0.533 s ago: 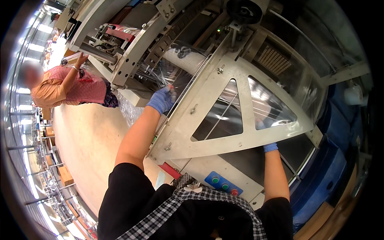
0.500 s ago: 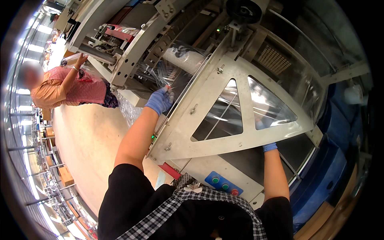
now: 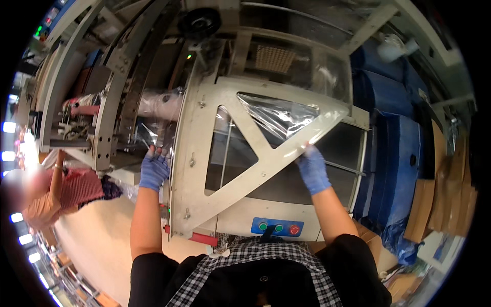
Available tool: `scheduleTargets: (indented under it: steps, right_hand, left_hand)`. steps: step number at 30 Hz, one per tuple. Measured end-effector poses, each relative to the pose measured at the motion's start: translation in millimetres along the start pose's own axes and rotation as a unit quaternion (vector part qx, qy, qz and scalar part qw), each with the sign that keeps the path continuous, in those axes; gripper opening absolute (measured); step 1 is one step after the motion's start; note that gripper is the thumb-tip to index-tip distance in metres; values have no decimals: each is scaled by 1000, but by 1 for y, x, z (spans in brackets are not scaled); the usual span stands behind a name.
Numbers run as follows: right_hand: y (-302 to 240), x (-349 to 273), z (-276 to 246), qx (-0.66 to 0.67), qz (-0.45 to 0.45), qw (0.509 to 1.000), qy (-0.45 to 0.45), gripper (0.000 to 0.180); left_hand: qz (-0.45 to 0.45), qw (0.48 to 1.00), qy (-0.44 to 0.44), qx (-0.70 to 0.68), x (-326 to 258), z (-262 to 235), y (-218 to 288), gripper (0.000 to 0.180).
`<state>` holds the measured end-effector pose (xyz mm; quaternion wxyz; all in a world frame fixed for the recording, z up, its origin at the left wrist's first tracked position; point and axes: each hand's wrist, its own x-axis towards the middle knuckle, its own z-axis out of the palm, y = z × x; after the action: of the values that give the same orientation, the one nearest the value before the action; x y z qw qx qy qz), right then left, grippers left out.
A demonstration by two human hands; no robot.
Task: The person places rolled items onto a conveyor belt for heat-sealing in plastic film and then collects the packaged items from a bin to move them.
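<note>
My left hand [image 3: 154, 169], in a blue glove with bare fingertips, is at the left side of the machine's metal frame, its fingers curled on clear plastic film [image 3: 149, 134]. A similar glove covers my right hand [image 3: 313, 168], which is closed at the slanted edge of the triangular metal plate [image 3: 263, 174]. Creased, shiny film [image 3: 276, 115] shows through the plate's upper window and reaches toward those fingertips. Some of the right fingers are hidden at the plate's edge. Behind the left hand lies a film-wrapped roll [image 3: 159, 105].
A blue control panel [image 3: 277, 226] with green and red buttons faces me. Blue wrapped stacks [image 3: 391, 158] and cardboard [image 3: 422, 210] stand at the right. A black handwheel [image 3: 199, 21] sits at the top. Another person [image 3: 66, 187] works at the left beside machine rails [image 3: 105, 117].
My right hand has come out from beneath the triangular plate to its slanted edge. The film in the upper window is now more creased. The view has turned toward the right.
</note>
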<state>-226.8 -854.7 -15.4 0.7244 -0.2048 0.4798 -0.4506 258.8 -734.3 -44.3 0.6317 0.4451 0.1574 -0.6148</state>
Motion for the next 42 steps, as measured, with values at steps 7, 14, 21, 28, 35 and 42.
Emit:
scheduleTargets:
  steps: [7,14,21,28,35,42]
  right_hand:
    - [50,-69,19,-238,88,965,-60,24]
    - [52,-133,-49,-405,49,911,-59,26]
    - [13,-210,-172,-252,-7,961,111,19]
    - [29,-354,-391,-135,-211,796,551,24]
    - [165,-520,-517,-283,144,597,737,39]
    - [265,-547,-575,-254,318,633,659,83]
  left_hand:
    - [-11,985,-65,158,40,9,-20,30]
    - [-47,993,-28,108,-17,42,-15,60]
    - [29,968,46,246,14,-24,12,20]
    - [498,631,102,586,-59,51,-59,18]
    - [293,464,-444,708,-211,224,-427,25]
    - [13,98,-662,743,-330,191,-611,23]
